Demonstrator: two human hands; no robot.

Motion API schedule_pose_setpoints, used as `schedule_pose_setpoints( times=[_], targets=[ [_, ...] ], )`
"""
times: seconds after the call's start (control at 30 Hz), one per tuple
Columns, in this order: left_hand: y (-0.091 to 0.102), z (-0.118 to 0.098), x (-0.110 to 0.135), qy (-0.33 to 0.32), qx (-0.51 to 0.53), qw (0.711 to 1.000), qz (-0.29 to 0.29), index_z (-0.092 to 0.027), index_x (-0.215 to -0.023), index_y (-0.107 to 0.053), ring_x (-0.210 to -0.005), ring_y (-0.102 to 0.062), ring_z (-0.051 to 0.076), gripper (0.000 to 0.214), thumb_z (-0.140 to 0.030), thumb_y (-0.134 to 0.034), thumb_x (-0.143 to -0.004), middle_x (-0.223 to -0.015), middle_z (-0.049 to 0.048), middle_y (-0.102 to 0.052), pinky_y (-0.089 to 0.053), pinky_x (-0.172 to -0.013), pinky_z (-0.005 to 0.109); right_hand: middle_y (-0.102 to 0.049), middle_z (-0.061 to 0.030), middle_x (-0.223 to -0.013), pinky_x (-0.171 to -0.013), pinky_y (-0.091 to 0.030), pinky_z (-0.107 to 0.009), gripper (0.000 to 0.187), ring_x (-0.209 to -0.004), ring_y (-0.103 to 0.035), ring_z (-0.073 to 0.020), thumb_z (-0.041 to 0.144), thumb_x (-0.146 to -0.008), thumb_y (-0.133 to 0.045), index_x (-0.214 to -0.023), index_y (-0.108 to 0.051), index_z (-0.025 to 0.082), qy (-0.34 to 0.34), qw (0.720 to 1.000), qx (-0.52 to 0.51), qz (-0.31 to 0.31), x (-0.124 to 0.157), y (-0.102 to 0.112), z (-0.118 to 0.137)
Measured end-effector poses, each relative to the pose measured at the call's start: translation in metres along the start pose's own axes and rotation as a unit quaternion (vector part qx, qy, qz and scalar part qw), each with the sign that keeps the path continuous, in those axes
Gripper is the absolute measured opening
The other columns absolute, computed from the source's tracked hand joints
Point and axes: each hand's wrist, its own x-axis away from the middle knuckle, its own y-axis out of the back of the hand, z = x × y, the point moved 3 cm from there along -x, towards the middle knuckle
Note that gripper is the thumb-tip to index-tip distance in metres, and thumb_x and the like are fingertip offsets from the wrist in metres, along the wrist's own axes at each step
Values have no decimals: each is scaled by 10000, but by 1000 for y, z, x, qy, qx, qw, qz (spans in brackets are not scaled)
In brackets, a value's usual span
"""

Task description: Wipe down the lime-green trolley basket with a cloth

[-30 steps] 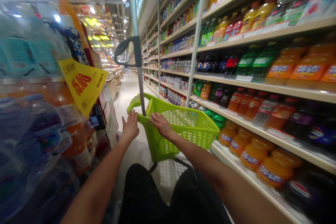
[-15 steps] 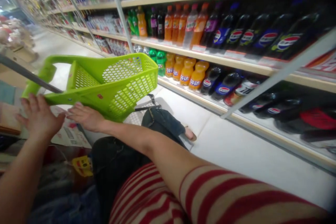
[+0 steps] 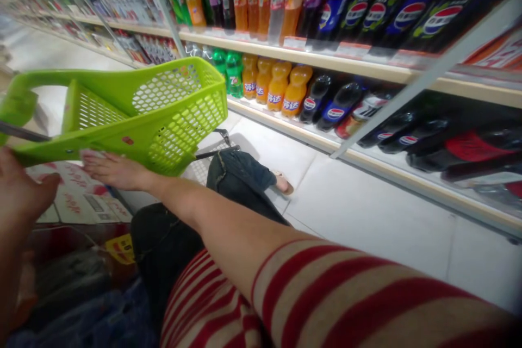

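Observation:
A lime-green plastic shopping basket on a wheeled frame stands in front of me in a shop aisle, empty inside. My right hand lies flat against the basket's near rim with fingers stretched out. My left hand is at the left edge by the basket's corner and its grey pull handle; its fingers are cut off by the frame edge. My right arm wears a red-and-cream striped sleeve.
Long shelves on the right carry soft-drink bottles: orange ones, green ones and dark cola bottles. My dark-trousered leg and sandalled foot rest on the white tiled floor. Cardboard boxes and wrapped packs are stacked at the left.
My view has swung right and down from along the aisle to the lower shelves and floor. Both hands stay at the basket's near rim; the left has slid towards the frame edge.

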Motion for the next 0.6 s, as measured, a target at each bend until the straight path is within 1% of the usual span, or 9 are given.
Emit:
schedule_pose_setpoints(
  times=[0.07, 0.1, 0.13, 0.17, 0.23, 0.33, 0.4, 0.5, 0.6],
  targets=[
    [6, -4, 3, 38, 55, 998, 12, -37, -1369, -134, -1354, -44, 340, 757, -559, -245, -832, -1498, 169, -87, -121, -1040, 556, -453, -31, -1344, -1044, -270, -313, 340, -1297, -293, -157, 148, -876, -433, -1206, -509, 156, -7, 999, -13, 45, 18, -12, 4],
    [8, -6, 6, 34, 74, 997, 9, -18, -1371, -129, -1358, -39, 337, 751, -522, -291, -839, -1494, 188, -87, -115, -1041, 570, -463, -46, -1341, -1036, -300, -286, 314, -1288, -324, -152, 163, -885, -438, -1183, -537, 165, -21, 998, -19, 61, 24, -15, 5],
    [11, -8, 9, 12, 88, 996, -14, -27, -1379, -123, -1364, -39, 322, 720, -476, -316, -849, -1496, 186, -87, -130, -1041, 577, -461, -56, -1345, -1027, -328, -290, 305, -1289, -333, -160, 195, -896, -434, -1180, -542, 170, -46, 996, -23, 67, 28, -16, 4],
    [12, -10, 14, -4, 97, 995, -37, -48, -1387, -120, -1368, -47, 315, 709, -446, -349, -847, -1498, 176, -90, -147, -1037, 588, -462, -43, -1348, -1027, -338, -297, 295, -1291, -335, -161, 197, -902, -429, -1171, -549, 188, -35, 997, -31, 63, 28, -14, 5],
    [9, -10, 21, -19, 112, 992, -51, -57, -1393, -137, -1368, -63, 325, 714, -396, -412, -828, -1497, 175, -108, -155, -1030, 612, -465, -12, -1348, -1053, -312, -330, 304, -1302, -323, -157, 151, -918, -375, -1149, -564, 211, 9, 999, -42, 6, 18, -2, 5],
    [1, -6, 25, -3, 128, 990, -63, -67, -1400, -178, -1376, -62, 308, 757, -304, -511, -762, -1498, 170, -120, -122, -1069, 566, -451, -36, -1360, -1082, -268, -387, 348, -1334, -256, -167, 135, -934, -308, -1194, -533, 191, 29, 990, -60, -122, -8, 20, 0],
    [-3, -3, 27, -5, 137, 988, -73, -90, -1403, -199, -1378, -57, 304, 755, -282, -518, -746, -1500, 152, -129, -91, -1079, 561, -455, -58, -1356, -1086, -256, -417, 340, -1345, -230, -175, 135, -930, -320, -1190, -535, 175, 39, 982, -71, -168, -21, 26, -2],
    [-6, 0, 29, -6, 135, 988, -78, -112, -1401, -227, -1378, -85, 291, 732, -252, -505, -739, -1498, 127, -157, -83, -1090, 550, -486, -83, -1327, -1064, -286, -446, 302, -1339, -250, -189, 130, -914, -366, -1135, -571, 159, 69, 982, -73, -159, -17, 10, 0],
    [-7, 1, 31, -13, 120, 990, -76, -121, -1405, -221, -1378, -99, 277, 736, -221, -499, -731, -1499, 105, -158, -87, -1094, 547, -512, -89, -1300, -1013, -356, -459, 281, -1317, -302, -222, 129, -902, -399, -1105, -591, 151, 80, 990, -56, -104, 14, -24, 1]
  ],
)
